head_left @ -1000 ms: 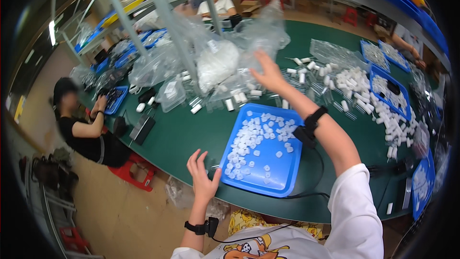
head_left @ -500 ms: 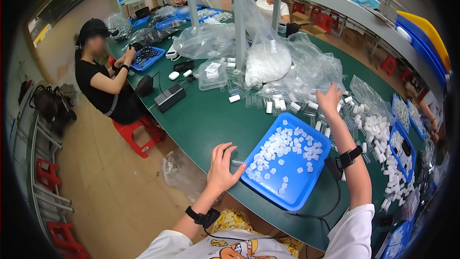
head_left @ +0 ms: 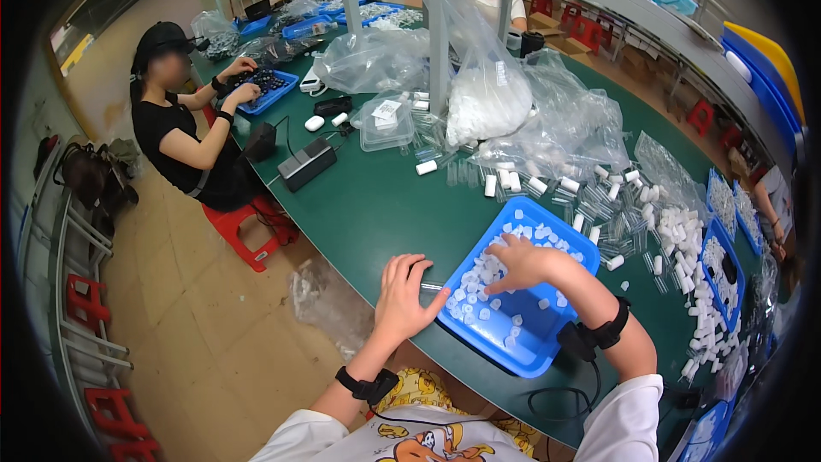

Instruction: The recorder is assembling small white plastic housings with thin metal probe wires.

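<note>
On green counter, blue tray sat before person. Right hand lay spread, fingers down among small white caps, gripping nothing visible. Left hand rested open at tray edge. Many caps remained loose; sorting looked barely begun.

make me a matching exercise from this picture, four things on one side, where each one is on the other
Things:
1. right hand
2. left hand
3. red stool
4. big bag of white pieces

Places:
A. on the floor beside the green table
B. resting on the table edge, just left of the blue tray
C. inside the tray, on the small white caps
D. far side of the table, beside the grey post

Pairs: 1-C, 2-B, 3-A, 4-D
</note>
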Action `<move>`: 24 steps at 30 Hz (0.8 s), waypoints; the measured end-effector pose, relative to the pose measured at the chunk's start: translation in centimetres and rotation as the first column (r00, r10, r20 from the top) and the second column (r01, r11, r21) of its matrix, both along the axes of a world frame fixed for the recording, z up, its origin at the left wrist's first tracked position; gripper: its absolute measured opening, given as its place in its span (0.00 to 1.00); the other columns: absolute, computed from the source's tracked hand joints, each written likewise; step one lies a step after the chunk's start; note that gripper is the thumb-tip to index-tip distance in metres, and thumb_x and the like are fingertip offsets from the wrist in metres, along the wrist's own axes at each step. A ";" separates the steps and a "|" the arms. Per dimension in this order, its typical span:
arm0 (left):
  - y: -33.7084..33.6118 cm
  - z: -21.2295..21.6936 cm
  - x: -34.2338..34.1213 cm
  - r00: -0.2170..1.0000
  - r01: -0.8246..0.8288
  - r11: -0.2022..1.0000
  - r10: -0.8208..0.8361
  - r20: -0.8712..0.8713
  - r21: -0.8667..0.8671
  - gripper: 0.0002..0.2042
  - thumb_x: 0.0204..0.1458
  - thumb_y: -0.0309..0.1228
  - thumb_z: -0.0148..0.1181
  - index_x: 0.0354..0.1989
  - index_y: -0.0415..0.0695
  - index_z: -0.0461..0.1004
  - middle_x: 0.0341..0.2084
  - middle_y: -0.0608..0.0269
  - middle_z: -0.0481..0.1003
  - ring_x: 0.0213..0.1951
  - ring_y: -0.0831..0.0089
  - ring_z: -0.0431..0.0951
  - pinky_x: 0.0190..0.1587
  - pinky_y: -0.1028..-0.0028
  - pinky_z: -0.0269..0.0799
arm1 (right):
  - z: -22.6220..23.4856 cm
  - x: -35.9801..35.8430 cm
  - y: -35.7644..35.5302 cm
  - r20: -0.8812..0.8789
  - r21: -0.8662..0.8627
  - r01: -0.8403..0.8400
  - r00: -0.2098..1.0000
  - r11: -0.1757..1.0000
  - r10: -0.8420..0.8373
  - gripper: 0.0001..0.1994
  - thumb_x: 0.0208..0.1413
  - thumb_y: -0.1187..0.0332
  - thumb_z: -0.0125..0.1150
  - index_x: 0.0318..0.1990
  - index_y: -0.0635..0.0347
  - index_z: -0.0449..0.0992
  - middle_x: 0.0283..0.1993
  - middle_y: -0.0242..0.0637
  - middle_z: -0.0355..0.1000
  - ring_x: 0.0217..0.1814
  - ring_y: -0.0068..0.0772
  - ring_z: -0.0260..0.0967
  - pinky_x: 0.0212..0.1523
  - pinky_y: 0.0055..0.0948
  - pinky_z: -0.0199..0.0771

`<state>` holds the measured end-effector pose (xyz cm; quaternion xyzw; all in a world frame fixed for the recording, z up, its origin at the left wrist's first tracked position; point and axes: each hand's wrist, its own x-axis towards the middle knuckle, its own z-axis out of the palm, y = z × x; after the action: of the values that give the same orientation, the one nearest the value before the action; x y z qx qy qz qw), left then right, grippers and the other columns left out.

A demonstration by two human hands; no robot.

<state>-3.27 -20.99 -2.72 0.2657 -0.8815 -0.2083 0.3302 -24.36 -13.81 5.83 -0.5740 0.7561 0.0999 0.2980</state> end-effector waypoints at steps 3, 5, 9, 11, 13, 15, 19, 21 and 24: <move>0.1 0.1 0.0 1.000 -0.004 1.000 0.004 0.015 -0.010 0.20 0.42 0.39 0.62 0.42 0.40 0.70 0.45 0.54 0.66 0.51 0.55 0.63 0.56 0.60 0.57 | -0.6 1.2 0.3 -0.014 0.051 0.029 0.999 0.998 -0.029 0.45 0.37 0.48 0.68 0.62 0.52 0.51 0.67 0.65 0.35 0.66 0.73 0.40 0.61 0.52 0.54; 0.1 0.1 0.1 1.000 -0.006 1.000 0.006 0.021 -0.013 0.20 0.42 0.39 0.62 0.41 0.40 0.70 0.45 0.55 0.66 0.51 0.55 0.63 0.56 0.60 0.57 | -1.5 1.4 0.3 -0.014 0.061 0.066 0.998 0.996 -0.065 0.48 0.35 0.53 0.72 0.61 0.52 0.45 0.67 0.65 0.30 0.66 0.75 0.38 0.61 0.57 0.53; 0.2 0.0 0.1 0.999 -0.009 1.000 0.009 0.037 -0.018 0.20 0.42 0.39 0.62 0.41 0.40 0.70 0.45 0.55 0.66 0.51 0.55 0.63 0.56 0.60 0.57 | -2.1 2.4 0.3 -0.063 0.075 0.082 0.995 0.994 -0.078 0.50 0.36 0.56 0.72 0.64 0.51 0.42 0.69 0.62 0.27 0.67 0.76 0.32 0.55 0.74 0.48; 0.3 0.0 -0.1 0.999 -0.009 1.000 0.010 0.047 -0.018 0.20 0.42 0.39 0.62 0.41 0.40 0.70 0.45 0.55 0.66 0.52 0.55 0.63 0.56 0.60 0.56 | -2.1 2.6 0.5 -0.092 0.075 0.087 0.993 0.993 -0.080 0.51 0.36 0.57 0.73 0.64 0.50 0.42 0.69 0.62 0.26 0.67 0.77 0.31 0.55 0.75 0.46; 0.4 0.0 -0.1 0.998 -0.006 1.000 0.007 0.058 -0.019 0.20 0.43 0.39 0.61 0.41 0.40 0.70 0.46 0.55 0.66 0.52 0.54 0.62 0.57 0.60 0.56 | -2.5 2.5 0.6 -0.073 0.079 0.079 0.995 0.994 -0.073 0.51 0.35 0.57 0.73 0.65 0.50 0.42 0.69 0.62 0.26 0.67 0.76 0.30 0.55 0.76 0.45; 0.4 -0.1 -0.6 0.998 0.010 1.000 -0.009 0.060 -0.016 0.21 0.43 0.40 0.62 0.42 0.39 0.69 0.46 0.54 0.66 0.53 0.53 0.62 0.58 0.57 0.54 | -2.2 2.1 0.6 -0.129 0.092 0.044 0.991 0.995 -0.032 0.51 0.36 0.53 0.71 0.65 0.52 0.42 0.68 0.64 0.28 0.65 0.76 0.38 0.58 0.66 0.51; 0.5 0.0 -0.6 0.997 0.016 1.000 -0.016 0.073 -0.002 0.20 0.43 0.38 0.61 0.43 0.39 0.69 0.47 0.52 0.66 0.53 0.51 0.61 0.59 0.56 0.52 | 0.5 -0.2 -0.4 0.059 0.054 -0.015 0.998 0.998 0.012 0.47 0.39 0.50 0.68 0.64 0.57 0.47 0.67 0.66 0.34 0.56 0.65 0.61 0.54 0.45 0.66; 0.4 -0.3 -0.7 0.997 0.026 1.000 -0.027 0.074 0.008 0.20 0.43 0.37 0.61 0.43 0.38 0.69 0.47 0.52 0.66 0.53 0.50 0.61 0.59 0.55 0.52 | 2.4 -1.3 -1.8 0.012 -0.060 -0.035 0.999 0.998 0.036 0.45 0.39 0.50 0.67 0.62 0.59 0.51 0.62 0.66 0.46 0.51 0.61 0.66 0.50 0.44 0.68; 0.3 -0.4 -0.8 0.995 0.037 0.999 -0.037 0.088 -0.003 0.20 0.44 0.37 0.60 0.42 0.38 0.69 0.47 0.52 0.66 0.53 0.50 0.61 0.59 0.54 0.52 | 6.1 -4.0 -5.2 -0.014 -0.259 -0.029 1.000 0.965 0.027 0.35 0.41 0.49 0.64 0.53 0.64 0.62 0.47 0.60 0.67 0.44 0.58 0.69 0.44 0.45 0.70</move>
<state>-4.04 -20.65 -3.16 0.2574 -0.9003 -0.2006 0.2879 -28.34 -18.97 11.88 -0.6182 0.7561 0.0073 0.2149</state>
